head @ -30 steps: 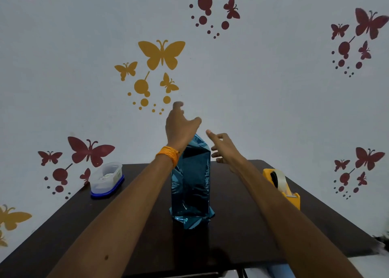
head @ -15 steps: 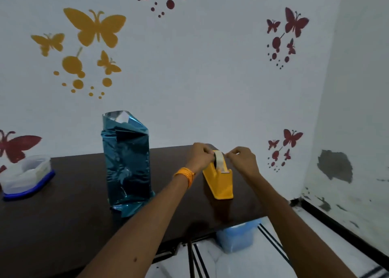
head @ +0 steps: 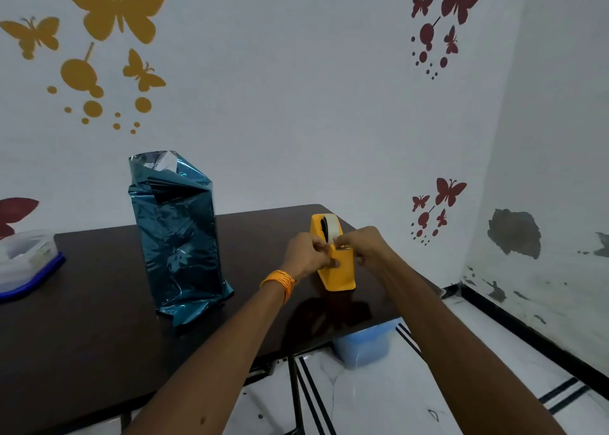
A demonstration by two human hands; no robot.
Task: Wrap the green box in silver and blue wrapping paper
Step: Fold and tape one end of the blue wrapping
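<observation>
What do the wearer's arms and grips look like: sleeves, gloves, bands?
No sleeves in view on either forearm. The left grip and right grip are ungloved hands. An orange thread band, wound in several turns, sits on the left wrist; the right wrist shows nothing.

Both arms extended forward, converging toward the midline. Left forearm (head: 214, 352) enters from lower left, right forearm (head: 445, 329) from lower right; both bare, elbows out of frame.

Left wrist: orange thread band (head: 279, 281) worn just below the hand.

Left hand (head: 304, 253): back of hand toward camera, fingers curled, gripping the left side and front of the tape dispenser (head: 339, 275); one fingertip lies against its front face.

Right hand (head: 364, 247): knuckles up, fingers curled inward, fingertips pinching the free end of the tape (head: 330, 228) at the cutter. Exact finger placement partly hidden.

Hands nearly touching, fingertips facing each other.
</observation>
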